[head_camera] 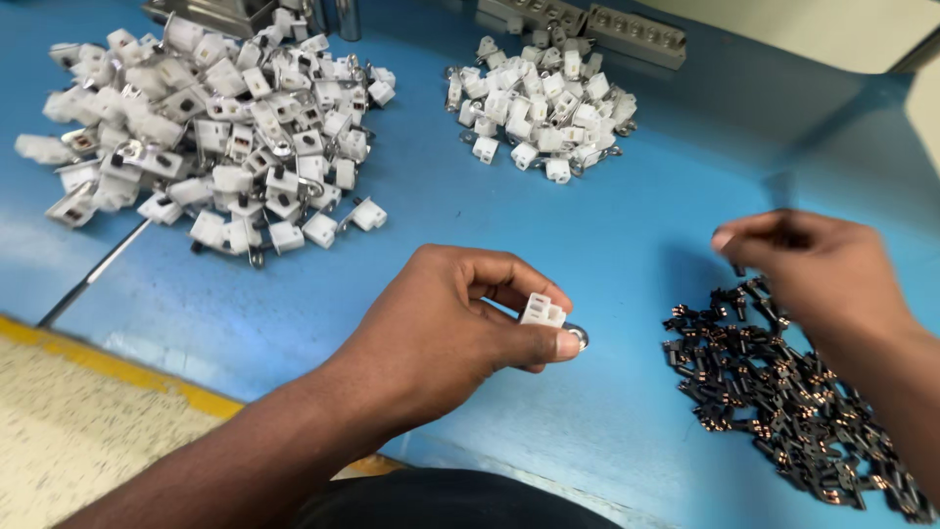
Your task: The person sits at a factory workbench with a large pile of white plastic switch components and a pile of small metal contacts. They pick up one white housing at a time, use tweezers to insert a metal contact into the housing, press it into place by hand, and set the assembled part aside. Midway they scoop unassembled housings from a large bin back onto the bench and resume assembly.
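1. White plastic connector with a metal ring, near centre, pinched in left hand; fingers clamped on it.
2. Right hand hovers over black clip pile at near right; fingers together, blurred, can't tell if holding anything.
3. Two white connector piles on blue counter: large far left, smaller far centre.

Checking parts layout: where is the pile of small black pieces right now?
In the head view, the pile of small black pieces lies on the blue table at lower right, under the right hand.
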